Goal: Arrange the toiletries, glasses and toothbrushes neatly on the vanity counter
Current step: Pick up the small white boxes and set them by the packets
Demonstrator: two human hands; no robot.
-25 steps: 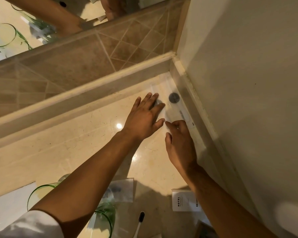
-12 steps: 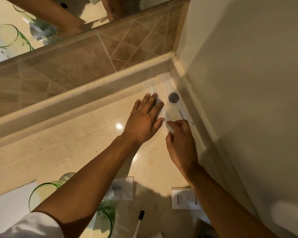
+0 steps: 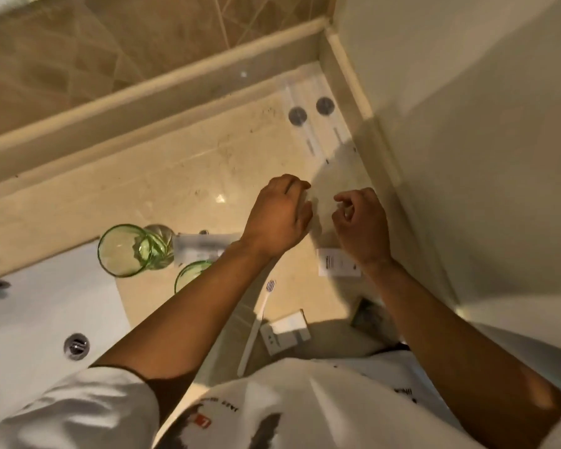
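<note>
Two long clear packets, each holding a dark round item, lie side by side in the counter's far right corner: the left packet [image 3: 298, 117] and the right packet [image 3: 325, 105]. My left hand [image 3: 277, 218] and my right hand [image 3: 361, 225] hover nearer to me, both with fingers curled and nothing clearly in them. One green glass [image 3: 123, 251] stands by the basin. A second green glass [image 3: 191, 273] is half hidden by my left forearm. A white toothbrush [image 3: 259, 319] lies between my arms. A labelled white sachet [image 3: 336, 262] sits below my right hand.
A clear sachet [image 3: 201, 249] lies beside the glasses, and a small white box [image 3: 285, 330] rests near the toothbrush handle. A dark item [image 3: 368, 314] sits under my right forearm. The white basin [image 3: 46, 303] is at left, the wall [image 3: 467, 124] at right, and a tiled ledge [image 3: 143, 102] behind.
Both hands have lifted off the corner packets and drawn back toward me, curling their fingers. The view has tilted down, showing both packets uncovered and more of the near counter.
</note>
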